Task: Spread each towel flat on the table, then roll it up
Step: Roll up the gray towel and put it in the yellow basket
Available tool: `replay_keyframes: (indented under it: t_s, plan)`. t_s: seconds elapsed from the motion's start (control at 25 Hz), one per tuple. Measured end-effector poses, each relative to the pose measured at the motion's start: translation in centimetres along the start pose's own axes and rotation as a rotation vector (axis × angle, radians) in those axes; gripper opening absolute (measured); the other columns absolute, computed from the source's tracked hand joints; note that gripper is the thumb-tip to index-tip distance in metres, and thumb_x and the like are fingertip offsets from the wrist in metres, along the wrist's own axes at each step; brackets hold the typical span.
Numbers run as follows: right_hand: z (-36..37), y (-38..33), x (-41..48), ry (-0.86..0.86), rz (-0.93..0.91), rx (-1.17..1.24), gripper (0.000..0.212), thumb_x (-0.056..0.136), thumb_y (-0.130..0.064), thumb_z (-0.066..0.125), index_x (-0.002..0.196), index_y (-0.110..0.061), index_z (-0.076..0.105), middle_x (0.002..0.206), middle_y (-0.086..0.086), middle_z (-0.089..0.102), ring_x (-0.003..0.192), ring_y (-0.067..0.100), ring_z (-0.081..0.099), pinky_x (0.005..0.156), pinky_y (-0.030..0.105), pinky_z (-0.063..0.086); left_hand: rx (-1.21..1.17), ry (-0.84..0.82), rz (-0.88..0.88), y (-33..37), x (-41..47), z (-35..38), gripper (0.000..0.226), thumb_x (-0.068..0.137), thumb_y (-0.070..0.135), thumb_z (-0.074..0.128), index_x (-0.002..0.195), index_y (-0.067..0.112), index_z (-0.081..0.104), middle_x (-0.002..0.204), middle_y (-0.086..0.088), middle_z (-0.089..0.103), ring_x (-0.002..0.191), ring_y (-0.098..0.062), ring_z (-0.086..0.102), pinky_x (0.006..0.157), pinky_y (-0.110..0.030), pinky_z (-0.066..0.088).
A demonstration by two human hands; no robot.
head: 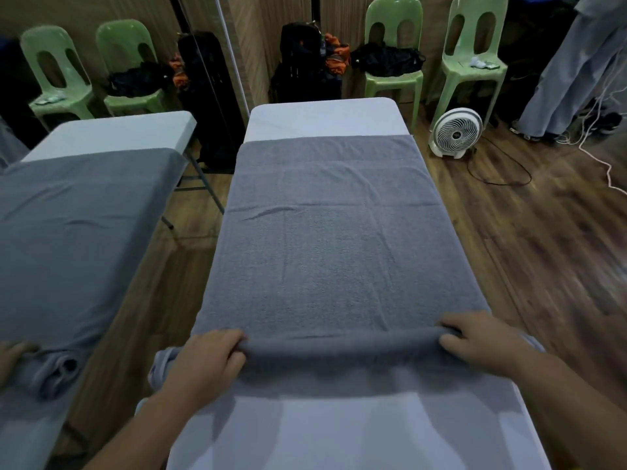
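A grey towel (325, 239) lies spread along the white table (322, 115), reaching almost to its far end. Its near edge is turned over into a thin roll (342, 346) running across the table. My left hand (207, 359) grips the roll's left end, fingers curled over the top. At the right end my right hand (481, 344) holds the roll the same way. Bare white tabletop shows between my forearms, nearer to me than the roll.
A mirror on the left reflects the table, the towel (78, 232) and a hand. Green plastic chairs (475, 62) and dark bags (307, 62) line the far wall. A white fan (456, 132) with cables stands on the wooden floor to the right. A person's legs (573, 76) are at far right.
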State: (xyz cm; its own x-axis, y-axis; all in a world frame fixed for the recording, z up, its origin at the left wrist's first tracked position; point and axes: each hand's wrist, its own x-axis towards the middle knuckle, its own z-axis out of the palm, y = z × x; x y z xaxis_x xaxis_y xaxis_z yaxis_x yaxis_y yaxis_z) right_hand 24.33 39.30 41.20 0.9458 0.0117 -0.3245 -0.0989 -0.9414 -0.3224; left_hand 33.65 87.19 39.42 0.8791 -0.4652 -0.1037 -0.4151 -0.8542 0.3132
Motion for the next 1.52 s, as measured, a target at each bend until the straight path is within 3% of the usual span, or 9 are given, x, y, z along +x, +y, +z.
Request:
replay_keyframes:
  t_s: [0.16,0.36,0.56,0.72,0.96,1.08,1.2,1.36,1.52]
  plan:
    - [0.9,-0.8,1.5,0.348,-0.132,-0.181,0.032,0.079,-0.039,0.047,0.096,-0.023,0.068,0.096,-0.002,0.067,0.092,0.025,0.061,0.078,0.039,0.05,0.176,0.197,0.082,0.8,1.0,0.5,0.025,0.085,0.036,0.054,0.106,0.026,0.064,0.106,0.002,0.065,0.098,-0.023,0.059,0.087,-0.043,0.047]
    - [4.9,-0.9,-0.8,0.294,-0.134,-0.355,0.053,0.072,-0.041,0.051,0.117,-0.018,0.069,0.117,0.0,0.068,0.11,0.025,0.062,0.1,0.049,0.044,0.252,0.055,0.046,0.7,-0.5,2.3,0.05,0.079,0.039,0.051,0.128,0.028,0.059,0.129,0.005,0.059,0.115,-0.02,0.055,0.103,-0.047,0.042]
    - [3.8,-0.9,-1.3,0.376,-0.135,-0.207,0.017,0.073,-0.029,0.045,0.068,-0.022,0.06,0.067,-0.002,0.059,0.064,0.024,0.056,0.061,0.036,0.042,0.14,0.093,0.028,0.7,-0.5,1.7,0.027,0.083,0.035,0.043,0.099,0.03,0.064,0.094,0.009,0.067,0.085,-0.016,0.061,0.078,-0.039,0.051]
    - [1.7,-1.1,-2.2,0.15,-0.071,-0.224,0.027,0.077,-0.044,0.038,0.063,-0.022,0.044,0.062,-0.006,0.051,0.06,0.013,0.049,0.052,0.033,0.032,0.065,-0.001,0.024,1.2,-1.2,-0.1,0.031,0.081,0.039,0.037,0.1,0.038,0.061,0.088,0.017,0.063,0.084,-0.011,0.056,0.077,-0.036,0.04]
    - [0.4,-1.0,1.6,0.473,-0.154,-0.213,0.023,0.08,-0.03,0.056,0.096,-0.019,0.068,0.091,0.002,0.066,0.086,0.03,0.06,0.072,0.04,0.051,0.177,0.228,0.03,1.7,2.1,-0.2,0.03,0.087,0.034,0.049,0.112,0.025,0.062,0.112,0.003,0.065,0.103,-0.024,0.058,0.092,-0.042,0.043]
    - [2.8,-1.1,0.4,0.376,-0.225,-0.316,0.04,0.073,-0.041,0.065,0.106,-0.018,0.07,0.106,-0.001,0.068,0.099,0.025,0.061,0.097,0.047,0.045,0.244,0.081,0.066,1.5,0.4,1.9,0.051,0.082,0.043,0.053,0.13,0.028,0.057,0.135,0.006,0.056,0.124,-0.02,0.051,0.11,-0.051,0.035]
    - [3.9,-0.3,0.9,0.304,-0.115,-0.32,0.052,0.064,-0.039,0.058,0.113,-0.021,0.068,0.11,-0.004,0.068,0.103,0.022,0.062,0.104,0.047,0.036,0.263,0.027,-0.002,1.2,1.1,2.5,0.058,0.075,0.038,0.051,0.132,0.028,0.057,0.138,0.005,0.056,0.121,-0.021,0.054,0.099,-0.046,0.043]
    - [2.4,-1.3,0.4,0.286,-0.147,-0.162,0.019,0.065,-0.039,0.051,0.077,-0.03,0.062,0.073,-0.012,0.063,0.069,0.016,0.059,0.074,0.032,0.04,0.204,0.133,-0.01,1.2,1.2,1.1,0.031,0.077,0.035,0.044,0.1,0.03,0.064,0.095,0.009,0.067,0.087,-0.019,0.061,0.07,-0.038,0.045]
    - [0.7,-1.5,-1.8,-0.011,-0.091,-0.048,0.021,0.07,-0.046,0.047,0.072,-0.026,0.053,0.065,-0.012,0.057,0.064,0.007,0.053,0.055,0.025,0.037,0.181,-0.004,0.071,1.6,-1.2,0.0,0.019,0.074,0.042,0.047,0.093,0.042,0.051,0.08,0.017,0.061,0.078,-0.013,0.054,0.072,-0.035,0.04]
